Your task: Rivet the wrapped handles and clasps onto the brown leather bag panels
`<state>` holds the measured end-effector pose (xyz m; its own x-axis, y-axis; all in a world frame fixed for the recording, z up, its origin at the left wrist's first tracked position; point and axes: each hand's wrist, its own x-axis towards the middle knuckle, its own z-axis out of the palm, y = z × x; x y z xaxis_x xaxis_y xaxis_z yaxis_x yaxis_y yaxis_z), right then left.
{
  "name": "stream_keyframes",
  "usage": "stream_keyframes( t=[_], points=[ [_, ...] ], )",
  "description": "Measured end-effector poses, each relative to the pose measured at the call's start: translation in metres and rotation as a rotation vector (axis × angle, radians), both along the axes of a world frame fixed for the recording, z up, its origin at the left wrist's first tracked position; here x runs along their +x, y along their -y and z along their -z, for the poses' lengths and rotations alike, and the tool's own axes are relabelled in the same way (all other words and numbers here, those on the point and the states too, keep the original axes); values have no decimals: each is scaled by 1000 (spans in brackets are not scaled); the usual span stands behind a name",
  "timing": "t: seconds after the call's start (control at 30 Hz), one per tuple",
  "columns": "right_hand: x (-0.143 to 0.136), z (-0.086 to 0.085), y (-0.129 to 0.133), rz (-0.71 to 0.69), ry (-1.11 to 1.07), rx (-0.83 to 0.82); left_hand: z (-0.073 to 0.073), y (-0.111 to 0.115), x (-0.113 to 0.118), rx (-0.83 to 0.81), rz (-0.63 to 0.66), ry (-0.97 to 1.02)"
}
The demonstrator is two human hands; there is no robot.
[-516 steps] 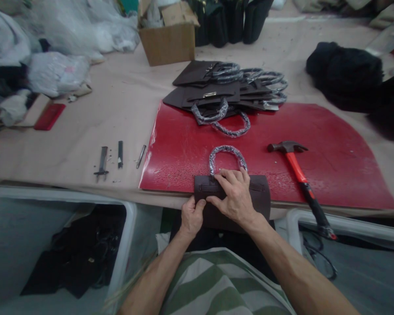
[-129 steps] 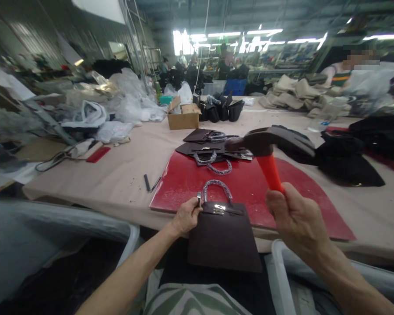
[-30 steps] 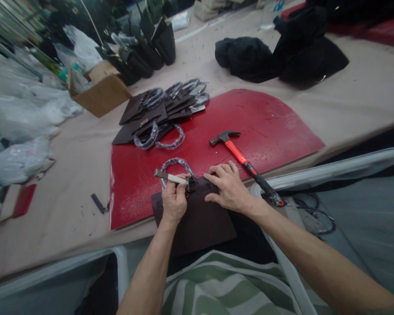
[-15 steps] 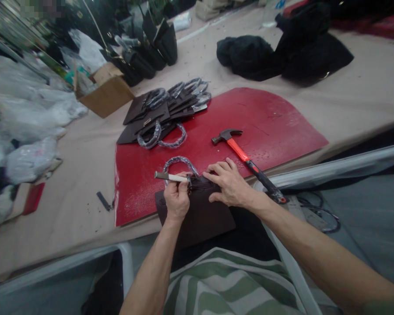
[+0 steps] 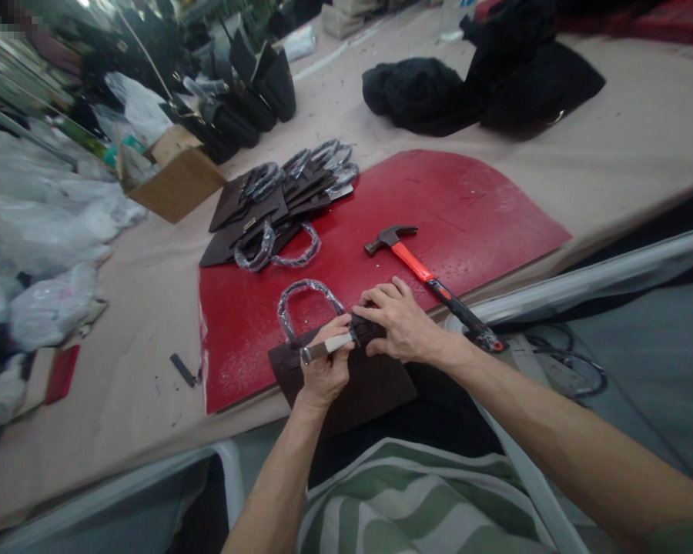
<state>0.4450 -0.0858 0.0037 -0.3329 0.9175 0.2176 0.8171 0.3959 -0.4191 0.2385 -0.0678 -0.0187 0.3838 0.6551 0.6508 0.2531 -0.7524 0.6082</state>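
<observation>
My left hand [image 5: 326,373] is closed around a short metal punch [image 5: 338,342] with a white-wrapped middle, its tip against the top part of a dark brown bag panel [image 5: 363,392]. The panel lies partly on the red board and overhangs the table edge above my lap. A handle [image 5: 309,286] wrapped in clear plastic arches from its upper edge. My right hand [image 5: 401,323] grips the panel's upper edge, fingers on top and thumb below, just right of the punch. Exactly where the punch tip meets the panel is hidden by my fingers.
A claw hammer [image 5: 419,269] lies on the red board [image 5: 467,208], its handle end past the edge. Brown panels with wrapped handles [image 5: 259,208] are stacked behind. Around them are a cardboard box [image 5: 179,185], black bags [image 5: 266,92], black cloth [image 5: 421,92] and plastic bags [image 5: 55,296].
My left hand has moved right with the punch, closer to my right hand, and the punch's near end now tilts toward me. The right hand stays on the panel. The view has shifted slightly.
</observation>
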Motion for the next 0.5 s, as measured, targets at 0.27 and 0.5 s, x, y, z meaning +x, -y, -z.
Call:
stream_keyframes(
  t=[0.27,0.5],
  points=[
    [1,2,0,-2,-13,0,1,-1,2,76,21,-40],
    [1,3,0,-3,-11,13,1,0,3,111,1,-68]
  ],
)
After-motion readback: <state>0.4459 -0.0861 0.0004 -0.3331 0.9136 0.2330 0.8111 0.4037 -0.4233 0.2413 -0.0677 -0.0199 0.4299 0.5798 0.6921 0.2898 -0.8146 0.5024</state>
